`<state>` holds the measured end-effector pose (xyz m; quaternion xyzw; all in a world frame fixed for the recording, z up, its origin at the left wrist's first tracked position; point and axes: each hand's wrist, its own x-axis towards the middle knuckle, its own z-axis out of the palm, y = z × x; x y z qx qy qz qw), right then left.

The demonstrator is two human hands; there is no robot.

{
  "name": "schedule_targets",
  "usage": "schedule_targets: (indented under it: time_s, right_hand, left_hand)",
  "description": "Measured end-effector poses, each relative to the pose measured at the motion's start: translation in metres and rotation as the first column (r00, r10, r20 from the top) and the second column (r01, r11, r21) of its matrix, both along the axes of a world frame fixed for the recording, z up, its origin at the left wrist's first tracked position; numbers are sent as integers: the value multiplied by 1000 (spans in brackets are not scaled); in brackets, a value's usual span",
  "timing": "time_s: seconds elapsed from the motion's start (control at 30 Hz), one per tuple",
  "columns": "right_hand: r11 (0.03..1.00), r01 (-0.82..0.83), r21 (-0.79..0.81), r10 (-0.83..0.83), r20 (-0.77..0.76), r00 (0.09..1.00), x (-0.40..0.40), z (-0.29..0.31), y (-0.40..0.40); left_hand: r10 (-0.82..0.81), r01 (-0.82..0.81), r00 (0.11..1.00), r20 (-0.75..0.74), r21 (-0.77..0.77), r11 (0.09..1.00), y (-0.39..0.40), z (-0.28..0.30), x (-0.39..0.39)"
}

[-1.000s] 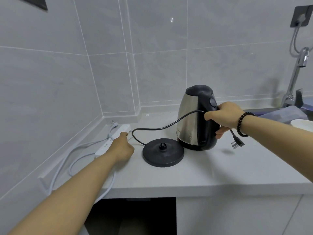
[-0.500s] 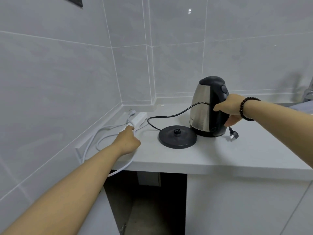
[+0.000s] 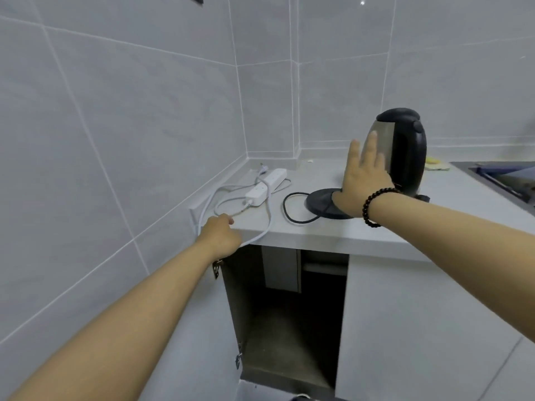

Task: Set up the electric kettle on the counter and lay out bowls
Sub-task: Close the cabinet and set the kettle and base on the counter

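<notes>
Head view shows our right hand [image 3: 365, 180] off the kettle [image 3: 401, 149]: a second ago its grip was wrapped round the black handle with the plug dangling below, and now the fingers are spread straight, the palm raised just in front of the steel body. We cannot tell whether the fingertips touch the metal. The kettle stands upright on the counter [image 3: 333, 230], just behind this hand, beside its round black base [image 3: 321, 202] and not on it. The base's black cord [image 3: 289, 209] loops on the counter to the left of our wrist; its plug end is not clearly visible.

Our left hand [image 3: 221, 235] has drawn back from the white power strip [image 3: 265, 186] to the counter edge, its grip curled round the strip's white cable [image 3: 262, 230]. The strip lies beyond that hand, near the corner.

We judge the kettle placed but neither seated on its base nor plugged in. No bowls are in sight. Below the counter an open cabinet [image 3: 289, 314] looks dark, its contents unclear.
</notes>
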<state>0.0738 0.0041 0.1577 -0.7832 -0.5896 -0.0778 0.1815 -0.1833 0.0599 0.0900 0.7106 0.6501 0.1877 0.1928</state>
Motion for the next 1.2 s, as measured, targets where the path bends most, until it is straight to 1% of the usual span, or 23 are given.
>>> schedule_targets:
  time_s: [0.13, 0.27, 0.33, 0.4, 0.5, 0.57, 0.63, 0.7, 0.8, 0.9, 1.03, 1.1, 1.2]
  right_hand:
    - [986, -167, -22, 167, 28, 986, -62, -23, -11]
    - [942, -313, -119, 318, 18, 948, -128, -59, -24]
    - [912, -360, -199, 363, -19, 931, -163, -85, -36]
    - [860, -402, -315, 398, -80, 914, -199, -109, -50]
    - [738, -476, -478, 490, -106, 865, -243, -136, -72]
    - [642, -535, -549, 564, -134, 815, -263, -146, -86]
    - [568, -587, -577, 601, -196, 775, -274, -152, -95]
    - [525, -640, -561, 609, -277, 743, -280, -153, -102]
    - [504, -718, -480, 633, -360, 685, -283, -153, -111]
    - [484, -784, -389, 668, -414, 618, -279, -156, -120]
    - [456, -830, -320, 715, -423, 556, -272, -153, -131]
    - [459, -833, -308, 716, -428, 552, -271, -153, -136]
    - [540, -795, -277, 658, -450, 603, -264, -155, -143]
  left_hand:
    - [74, -79, 993, -97, -49, 996, -24, -3, -32]
    - [130, -181, 963, -234, -214, 960, -43, -9, -63]
    - [130, -213, 945, -299, -264, 941, -47, -12, -76]
    - [112, -216, 936, -335, -292, 932, -50, -13, -84]
    - [84, -215, 923, -375, -323, 922, -56, -12, -90]
    - [77, -227, 904, -421, -319, 920, -61, -10, -91]
    - [80, -250, 872, -483, -300, 920, -65, -9, -92]
    - [60, -253, 831, -553, -280, 926, -68, -10, -97]
    - [67, -266, 819, -569, -275, 924, -65, -15, -110]
    - [94, -286, 847, -523, -299, 910, -62, -20, -114]
    - [134, -296, 898, -419, -349, 889, -61, -23, -108]
    - [128, -276, 915, -382, -364, 890, -63, -24, -102]
    - [127, -241, 953, -274, -437, 867, -65, -28, -93]
